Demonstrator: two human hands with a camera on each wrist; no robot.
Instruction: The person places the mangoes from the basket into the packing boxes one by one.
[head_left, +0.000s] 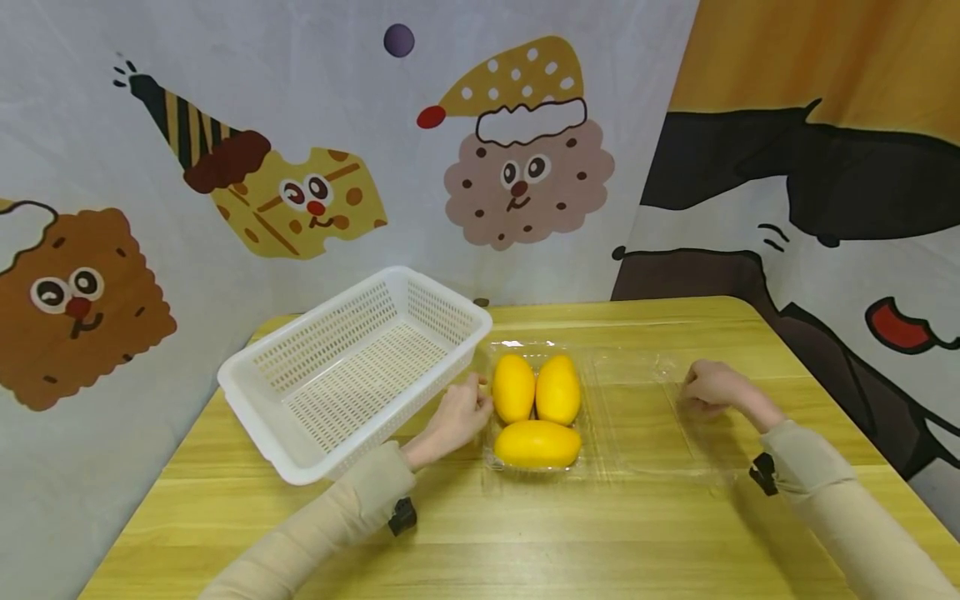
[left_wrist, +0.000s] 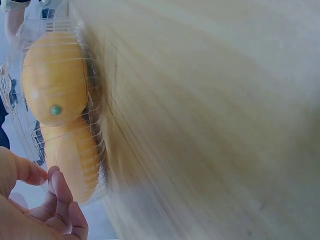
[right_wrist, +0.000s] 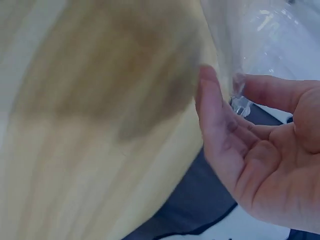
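A clear plastic clamshell box (head_left: 495,479) lies opened out on the table, holding three yellow mangoes (head_left: 537,444). Two mangoes stand side by side at the back, and one lies crosswise in front. My left hand (head_left: 459,410) is at the box's left side, thumb and fingertip pinching its edge. The left wrist view shows that hand (left_wrist: 45,205) beside the mangoes (left_wrist: 55,75) behind the ribbed clear wall. To the right, the flat lid (head_left: 645,417) extends from the box. My right hand (head_left: 712,389) pinches its far-right edge between thumb and fingers, seen closer in the right wrist view.
A white perforated plastic basket (head_left: 352,367) stands at the left of the wooden table (head_left: 480,542), close to my left hand. Behind the table hangs a cloth (head_left: 405,208) printed with cartoon figures.
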